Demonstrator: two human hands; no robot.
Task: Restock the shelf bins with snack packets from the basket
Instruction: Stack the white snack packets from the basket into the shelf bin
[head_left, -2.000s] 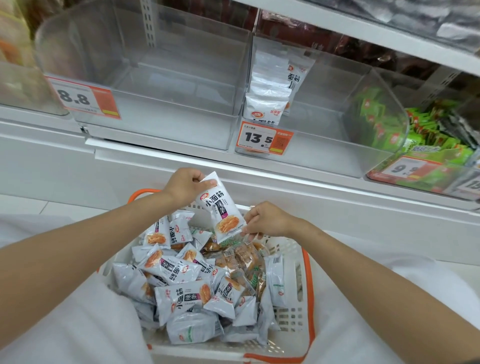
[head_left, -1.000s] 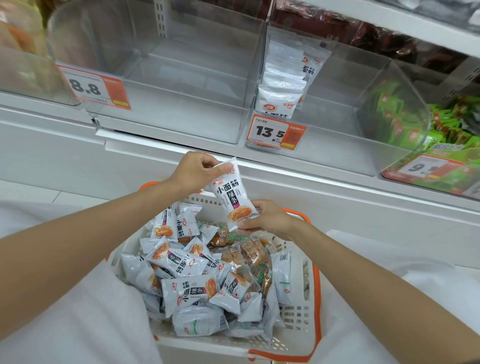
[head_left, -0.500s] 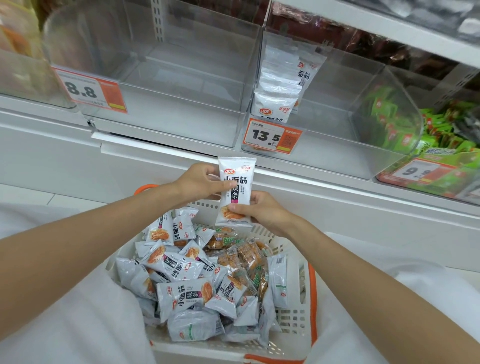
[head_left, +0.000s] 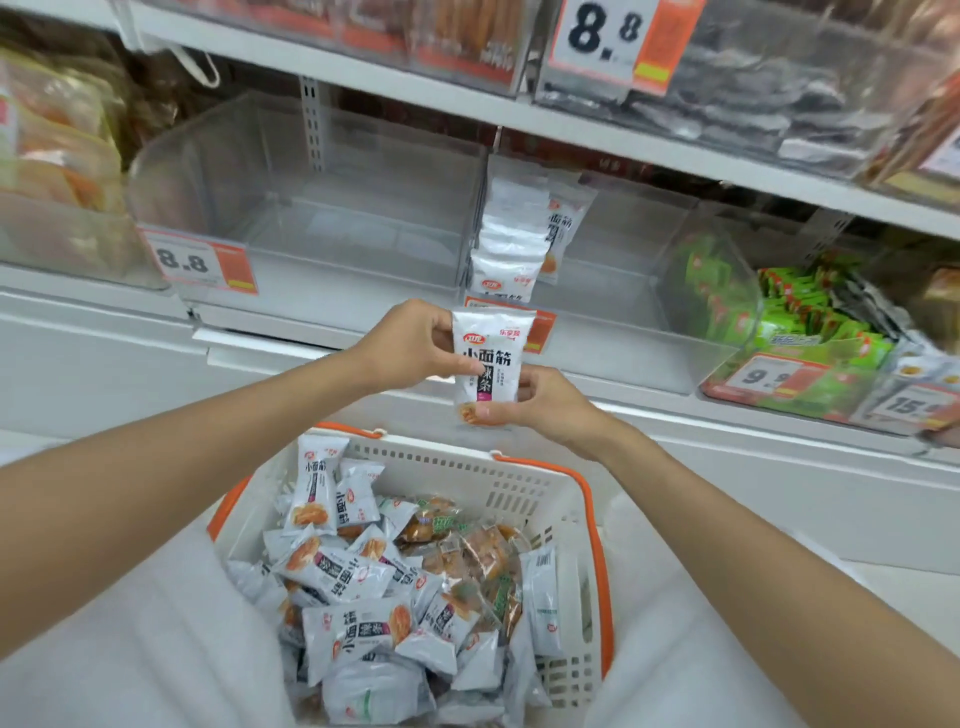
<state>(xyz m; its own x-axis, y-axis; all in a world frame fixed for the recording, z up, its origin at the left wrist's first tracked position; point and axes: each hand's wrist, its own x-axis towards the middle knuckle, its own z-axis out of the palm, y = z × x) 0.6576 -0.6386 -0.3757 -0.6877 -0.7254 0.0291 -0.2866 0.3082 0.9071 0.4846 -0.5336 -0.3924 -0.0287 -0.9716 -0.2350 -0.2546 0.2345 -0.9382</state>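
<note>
Head view: we pinch one white packet (head_left: 488, 364) upright, left hand (head_left: 410, 345) and right hand (head_left: 545, 402), above basket (head_left: 524, 467). Slot it upright behind the matching row (head_left: 514, 244) in the middle bin (head_left: 649, 332).

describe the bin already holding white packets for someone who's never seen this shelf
On the shelf above the white basket, the clear bin sits between an empty bin tagged 8.8 and one with green packets. Only it holds an upright row of white packets along its left wall.
</note>
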